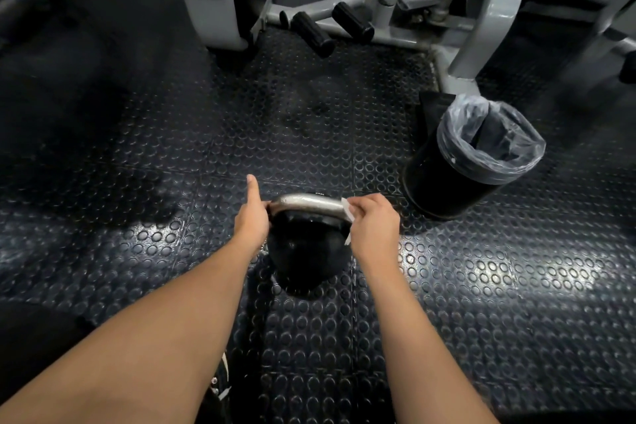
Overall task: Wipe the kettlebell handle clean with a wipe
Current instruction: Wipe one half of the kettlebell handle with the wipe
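Rubber flooring (pixel 137 134) with raised studs carries the whole scene; read it from left to right. At left of centre, your left hand (pixel 253 217) steadies the kettlebell (pixel 306 251): the thumb points straight up and away from the metal, while the fingers appear to curl over the left end of the handle (pixel 308 204), though they are hidden behind the palm and you cannot confirm how tightly. Keep that hold firm so the bell does not rock as you rub. The kettlebell stands upright on the floor directly ahead of you, its bare steel handle arching between your two hands. At the handle's right end, your right hand (pixel 373 224) is curled closed around the white wipe (pixel 347 213), which wraps the bar where it bends down toward the body. Judging from this, only the right end is under the cloth. Draw the wipe along the arch toward the left hand, twisting your wrist so the underside is reached too, then shift the left hand to expose its end. Further right, near the bell, a black bin (pixel 444 182) with a clear liner (pixel 488 138) stands ready for the used wipe.
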